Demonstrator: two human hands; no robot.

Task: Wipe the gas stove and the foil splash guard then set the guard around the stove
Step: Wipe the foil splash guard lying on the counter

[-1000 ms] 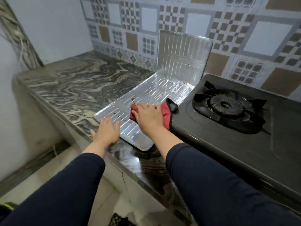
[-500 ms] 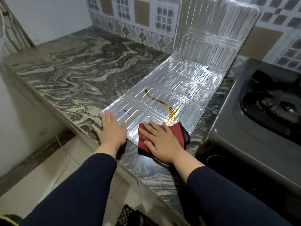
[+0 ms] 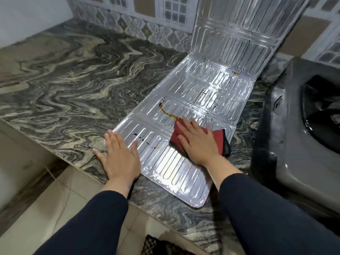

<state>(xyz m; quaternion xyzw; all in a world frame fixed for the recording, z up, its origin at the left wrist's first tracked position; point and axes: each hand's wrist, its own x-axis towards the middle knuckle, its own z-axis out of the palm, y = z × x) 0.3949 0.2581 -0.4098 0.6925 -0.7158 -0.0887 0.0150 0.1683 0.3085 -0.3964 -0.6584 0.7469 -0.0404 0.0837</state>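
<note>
Pressing flat on a red cloth [image 3: 219, 139], the right hand [image 3: 199, 144] has its fingers spread and extended, palm down, with no grip closed around the fabric. The cloth lies on the guard [image 3: 184, 162], near that panel's right edge, and just past its far corner runs a brown, curved stain [image 3: 165, 111]. The left hand [image 3: 120, 156] is also wide and flat, palm down, resting half on the guard's left edge and half on the surface [image 3: 73, 80]; it holds nothing. Small dark specks dot the foil between the two hands and farther up. The guard's near panels lie flat on the marbled surface, while its far panel stands up, leaning against the tiled wall [image 3: 147, 19]. Right of the guard, just beside it, sits the dark stove [image 3: 287, 144], with the burner well partly in view at the frame's edge. Both forearms wear dark sleeves [image 3: 266, 208].
</note>
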